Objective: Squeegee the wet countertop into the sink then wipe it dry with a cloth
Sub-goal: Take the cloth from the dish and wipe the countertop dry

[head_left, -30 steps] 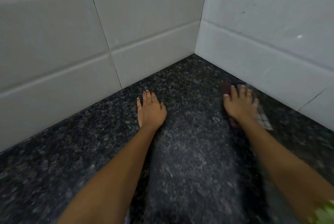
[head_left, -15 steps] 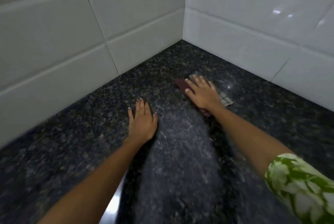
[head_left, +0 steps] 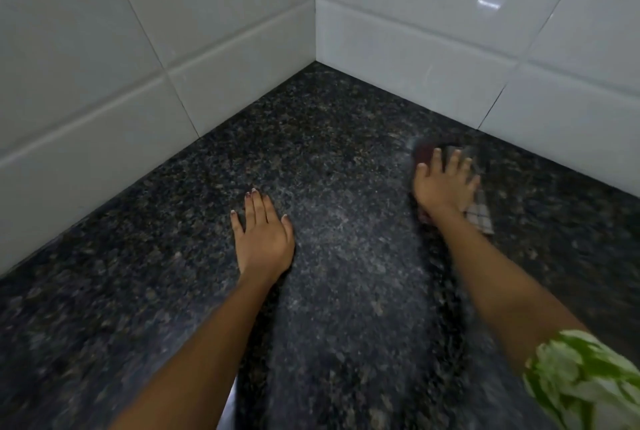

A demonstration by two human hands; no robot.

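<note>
A dark speckled granite countertop fills the corner between two tiled walls. My right hand presses flat on a folded cloth, checked grey-white with a dark red part showing past the fingertips, at the right near the right wall. The cloth lies mostly hidden under the palm and is motion-blurred. My left hand rests flat on the counter in the middle, fingers spread, holding nothing. No squeegee or sink shows in the head view.
White tiled walls meet in a corner at the back. The right wall runs close behind the cloth. A green-and-white patterned sleeve covers my right upper arm at the lower right.
My right hand slid the cloth from near the right wall toward the middle, then back to the right. My left hand stayed planted on the counter.
</note>
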